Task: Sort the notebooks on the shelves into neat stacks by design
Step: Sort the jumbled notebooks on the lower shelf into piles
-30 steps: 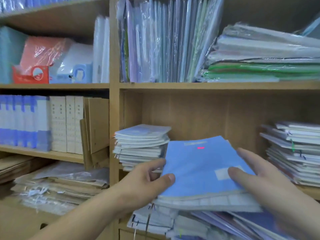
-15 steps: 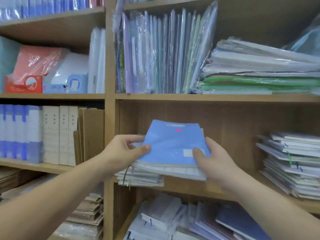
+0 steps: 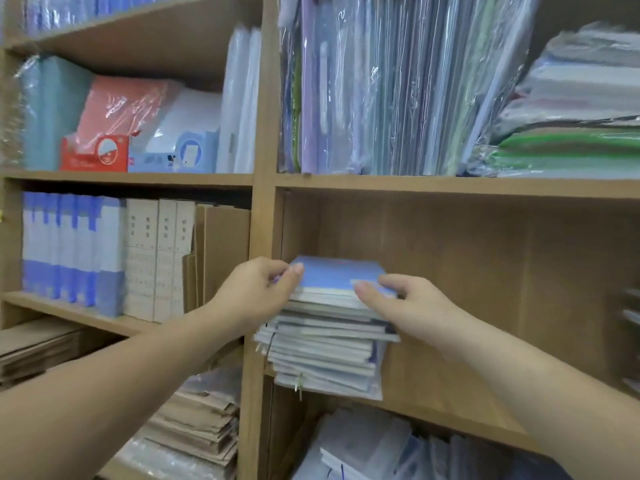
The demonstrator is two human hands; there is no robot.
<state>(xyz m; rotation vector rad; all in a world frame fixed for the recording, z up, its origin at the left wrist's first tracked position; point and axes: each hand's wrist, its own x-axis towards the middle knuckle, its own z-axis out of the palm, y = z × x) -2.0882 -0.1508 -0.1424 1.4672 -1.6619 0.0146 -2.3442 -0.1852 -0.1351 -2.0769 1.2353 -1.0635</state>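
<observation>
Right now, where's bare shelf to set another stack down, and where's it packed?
Free: the middle shelf board between the notebook stack, gripped by left hand and right hand, and the stack at the right edge; also the gap above it. Packed: wrapped folders above, loose notebooks below, boxes in the left bay.

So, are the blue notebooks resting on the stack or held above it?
Resting on it: the blue notebooks lie flat atop the stack, no gap showing, with the left hand and right hand gripping their sides.

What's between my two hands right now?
The blue notebook atop the stack, held at its edges by the left hand and right hand; head view.
</observation>
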